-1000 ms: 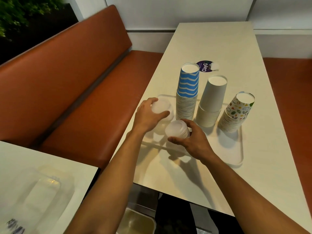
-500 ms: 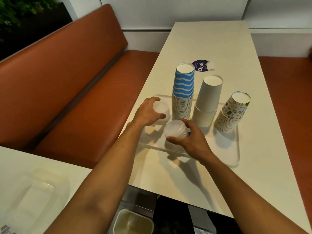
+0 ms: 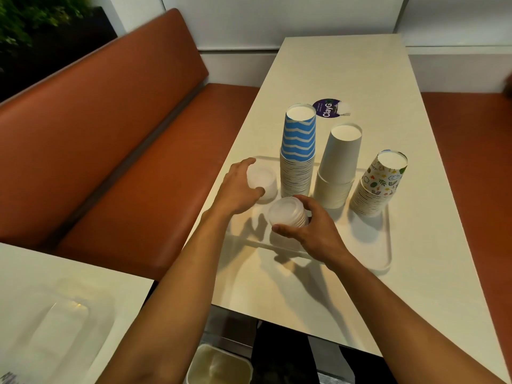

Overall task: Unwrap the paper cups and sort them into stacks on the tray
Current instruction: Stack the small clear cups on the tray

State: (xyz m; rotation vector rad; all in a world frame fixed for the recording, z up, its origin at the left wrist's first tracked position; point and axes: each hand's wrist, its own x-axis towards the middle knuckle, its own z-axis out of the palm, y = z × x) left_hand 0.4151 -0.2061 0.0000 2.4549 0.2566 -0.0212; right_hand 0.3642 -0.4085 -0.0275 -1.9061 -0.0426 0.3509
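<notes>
From the head camera we see a cream table [image 3: 346,65] beside an orange bench [image 3: 110,134]. On its tray [image 3: 386,245], three upturned stacks line the far edge: the blue zigzag stack [image 3: 297,162], the white stack [image 3: 336,173] and the patterned stack [image 3: 376,187]. Our left hand [image 3: 238,189] curls round a frosted stack [image 3: 264,180] at the tray's far left corner. Our right hand [image 3: 313,231] grips a second frosted stack [image 3: 286,214] by the near edge. Bare tray floor shows toward the near right corner.

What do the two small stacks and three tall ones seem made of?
Left small stack and right small stack: likely frosted translucent plastic; light passes through their walls. Blue stack, white stack, patterned stack: matte paper, it seems; dull sides, thin layered rims.
</notes>
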